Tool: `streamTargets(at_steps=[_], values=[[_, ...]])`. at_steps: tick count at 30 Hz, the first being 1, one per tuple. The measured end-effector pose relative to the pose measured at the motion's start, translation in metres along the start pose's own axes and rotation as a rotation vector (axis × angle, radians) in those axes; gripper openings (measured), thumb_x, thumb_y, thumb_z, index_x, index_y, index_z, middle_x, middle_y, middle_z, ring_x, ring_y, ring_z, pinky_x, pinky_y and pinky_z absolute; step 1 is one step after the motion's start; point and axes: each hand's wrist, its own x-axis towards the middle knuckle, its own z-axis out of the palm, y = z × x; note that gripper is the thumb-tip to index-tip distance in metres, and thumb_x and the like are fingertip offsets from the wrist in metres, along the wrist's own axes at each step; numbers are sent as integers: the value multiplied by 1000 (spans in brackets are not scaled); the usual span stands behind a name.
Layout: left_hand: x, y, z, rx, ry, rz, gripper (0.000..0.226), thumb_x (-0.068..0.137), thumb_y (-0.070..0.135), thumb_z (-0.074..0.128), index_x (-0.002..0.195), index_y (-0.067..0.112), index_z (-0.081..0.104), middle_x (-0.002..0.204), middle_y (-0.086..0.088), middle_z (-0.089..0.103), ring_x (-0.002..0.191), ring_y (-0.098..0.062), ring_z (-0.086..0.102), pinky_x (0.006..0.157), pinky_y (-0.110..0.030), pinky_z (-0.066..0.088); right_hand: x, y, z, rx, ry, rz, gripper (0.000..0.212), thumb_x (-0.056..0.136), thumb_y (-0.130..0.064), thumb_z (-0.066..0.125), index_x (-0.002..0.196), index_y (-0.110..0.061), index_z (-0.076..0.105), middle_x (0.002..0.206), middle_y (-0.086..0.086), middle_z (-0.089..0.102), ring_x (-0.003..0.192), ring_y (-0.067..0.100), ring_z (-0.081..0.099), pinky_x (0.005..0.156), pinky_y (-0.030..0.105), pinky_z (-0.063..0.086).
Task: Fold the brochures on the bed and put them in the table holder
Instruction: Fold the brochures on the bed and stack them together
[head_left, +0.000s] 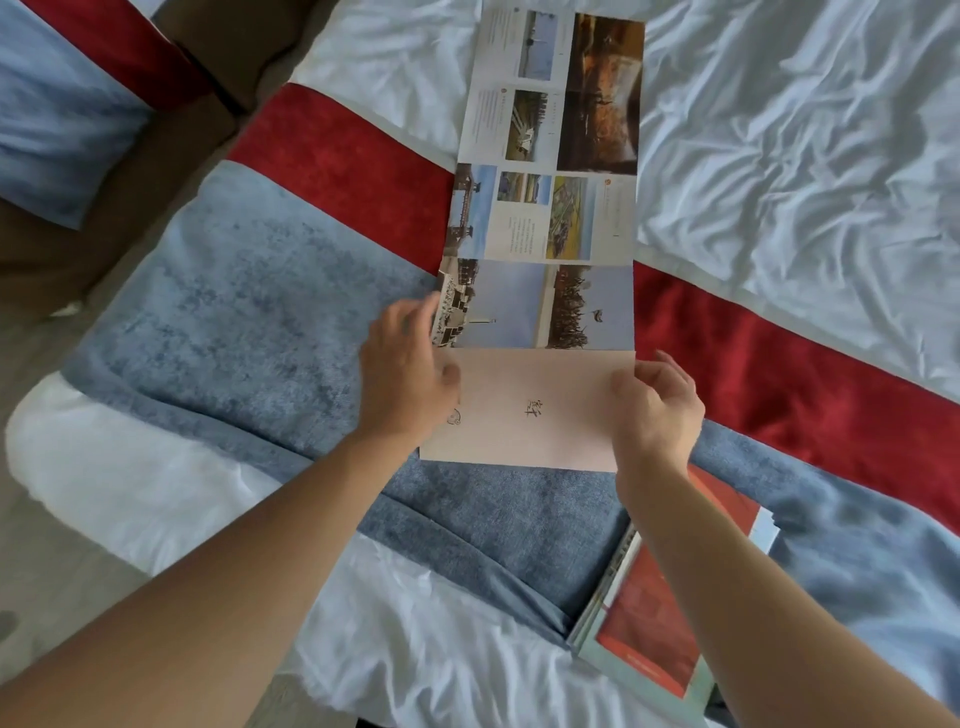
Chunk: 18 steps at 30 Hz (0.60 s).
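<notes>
Head view, looking down at a bed: a long brochure (545, 218) lies unfolded across it, stretching away from the person in several panels printed with landscape photos and small text. The nearest panel is plain pale pink with a small dark mark at its middle, and creases show between the panels. The left hand (408, 369) sits at the left edge, where the pink panel meets the photo panel above, fingers curled over the paper's edge and thumb on top. The right hand (655, 410) pinches the right edge of the pink panel between thumb and fingers. The paper looks thin, light and glossy, likely to slide on fabric and to bend along its creases; taking it by the side edges near a crease, as both hands do, seems the surest hold. The brochure rests on a runner (234, 312) of blue-grey with red stripes, laid over the rumpled white sheet (805, 156). By the right forearm lies a stack (654, 618) of other brochures with red covers, touching the runner's edge. No holder is in sight.
</notes>
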Motion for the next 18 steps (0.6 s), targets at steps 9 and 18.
streamTargets(at_steps=[9,18], values=[[-1,47,4,115,-21,425,40,83,20,69,122,19,61,134,-2,58,134,-24,45,117,-47,20,-8,1,-6,-192,-25,-453,13,83,-2,58,77,-14,59,145,-7,54,147,13,31,120,39,20],[-2,54,-5,74,138,518,8,81,10,60,89,13,60,77,1,61,75,-23,56,84,-37,35,-11,-3,-3,-179,40,-464,3,93,-15,50,91,-14,51,80,-5,61,80,18,58,74,48,49]])
